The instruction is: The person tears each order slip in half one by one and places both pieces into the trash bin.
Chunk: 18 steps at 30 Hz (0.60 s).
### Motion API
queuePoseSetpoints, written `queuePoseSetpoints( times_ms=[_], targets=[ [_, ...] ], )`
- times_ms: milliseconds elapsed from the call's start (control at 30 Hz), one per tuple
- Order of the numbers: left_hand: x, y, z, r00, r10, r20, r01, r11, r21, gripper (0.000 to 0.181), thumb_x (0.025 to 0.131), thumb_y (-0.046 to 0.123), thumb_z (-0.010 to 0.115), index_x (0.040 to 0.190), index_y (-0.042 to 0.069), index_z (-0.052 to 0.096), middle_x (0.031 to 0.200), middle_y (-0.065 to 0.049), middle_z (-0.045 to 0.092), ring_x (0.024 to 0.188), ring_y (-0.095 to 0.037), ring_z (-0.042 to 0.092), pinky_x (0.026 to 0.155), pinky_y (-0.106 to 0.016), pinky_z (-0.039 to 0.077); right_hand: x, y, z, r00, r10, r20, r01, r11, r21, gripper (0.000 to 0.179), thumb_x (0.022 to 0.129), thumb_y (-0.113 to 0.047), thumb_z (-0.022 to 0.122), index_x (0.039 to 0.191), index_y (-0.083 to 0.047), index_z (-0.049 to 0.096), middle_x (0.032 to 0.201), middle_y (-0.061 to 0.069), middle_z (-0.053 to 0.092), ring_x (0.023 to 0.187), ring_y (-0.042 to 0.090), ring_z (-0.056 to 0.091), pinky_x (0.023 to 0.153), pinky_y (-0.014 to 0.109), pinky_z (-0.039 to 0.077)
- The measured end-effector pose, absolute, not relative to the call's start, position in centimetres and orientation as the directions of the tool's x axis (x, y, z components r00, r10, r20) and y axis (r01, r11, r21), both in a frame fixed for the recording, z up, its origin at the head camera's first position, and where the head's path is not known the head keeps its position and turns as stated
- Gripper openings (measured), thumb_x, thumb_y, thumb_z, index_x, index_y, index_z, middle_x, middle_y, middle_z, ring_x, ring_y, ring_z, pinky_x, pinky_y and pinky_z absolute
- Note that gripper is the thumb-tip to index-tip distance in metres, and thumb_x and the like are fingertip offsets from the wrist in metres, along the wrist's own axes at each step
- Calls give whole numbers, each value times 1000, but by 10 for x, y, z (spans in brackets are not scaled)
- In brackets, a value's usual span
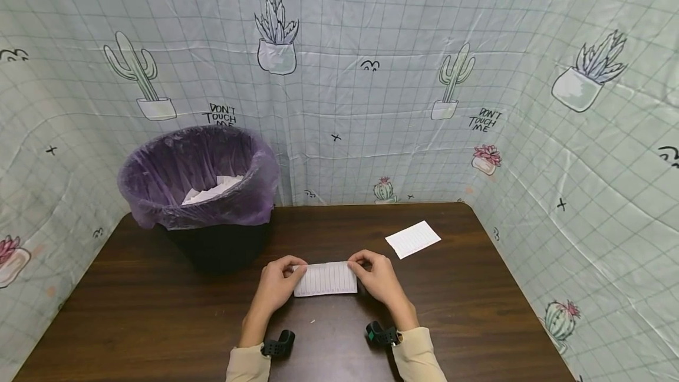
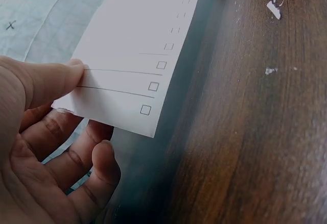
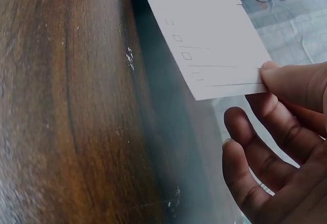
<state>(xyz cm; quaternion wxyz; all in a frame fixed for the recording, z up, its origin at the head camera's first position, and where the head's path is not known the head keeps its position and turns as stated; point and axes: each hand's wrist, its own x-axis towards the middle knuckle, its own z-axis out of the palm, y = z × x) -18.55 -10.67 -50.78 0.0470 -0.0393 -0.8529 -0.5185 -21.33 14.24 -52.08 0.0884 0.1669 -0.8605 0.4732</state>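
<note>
Between the two hands is a white sheet of lined checklist paper (image 1: pixel 325 280), with a row of small printed boxes along its near edge. My left hand (image 1: pixel 277 282) pinches its left end between thumb and fingers. At the opposite end my right hand (image 1: pixel 375 276) pinches the paper the same way. Both wrist views show the thumb on the printed face and the fingers behind the sheet (image 2: pixel 130 55). In the right wrist view a small nick shows in the paper's far edge (image 3: pixel 239 4).
A second white lined paper (image 1: pixel 413 239) lies on the brown wooden table (image 1: pixel 467 311) at the back right. At the back left stands a black bin (image 1: pixel 223 246) with a purple liner (image 1: pixel 254 193), holding white paper pieces (image 1: pixel 212 190). A tiny paper scrap (image 1: pixel 312 321) lies near the hands.
</note>
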Motion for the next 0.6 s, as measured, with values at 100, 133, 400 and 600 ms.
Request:
queuePoseSetpoints(
  times_ms=[100, 133, 400, 600],
  targets=[
    [-186, -107, -508, -993, 9, 116, 107, 465, 879, 5, 95, 12, 74, 96, 8, 77, 66, 4, 54, 57, -6, 44, 56, -22, 36, -213, 143, -521, -935, -198, 295, -355, 496, -793, 4, 91, -6, 74, 88, -8, 74, 77, -1, 68, 69, 2, 57, 64, 21, 49],
    [-186, -107, -508, -994, 5, 109, 99, 464, 880, 5, 95, 12, 74, 95, 8, 77, 66, 4, 53, 57, -6, 43, 56, -21, 36, -212, 143, -521, -940, -194, 281, -342, 495, -799, 4, 92, -6, 74, 88, -9, 74, 77, -1, 69, 69, 3, 57, 64, 21, 49],
    [-185, -108, -507, -994, -3, 107, 94, 462, 882, 5, 95, 12, 74, 96, 9, 77, 69, 3, 56, 60, -8, 45, 58, -22, 37, -212, 142, -519, -963, -167, 214, -269, 486, -832, 7, 92, -6, 75, 87, -10, 75, 78, -1, 69, 71, 4, 58, 68, 21, 50],
    [-185, -109, -507, -995, -10, 103, 87, 458, 885, 6, 95, 12, 73, 96, 8, 77, 69, 2, 55, 60, -7, 44, 57, -22, 37, -212, 140, -517, -964, -166, 209, -265, 478, -838, 7, 93, -7, 75, 87, -10, 75, 77, -2, 69, 72, 5, 57, 68, 22, 49]
  ],
)
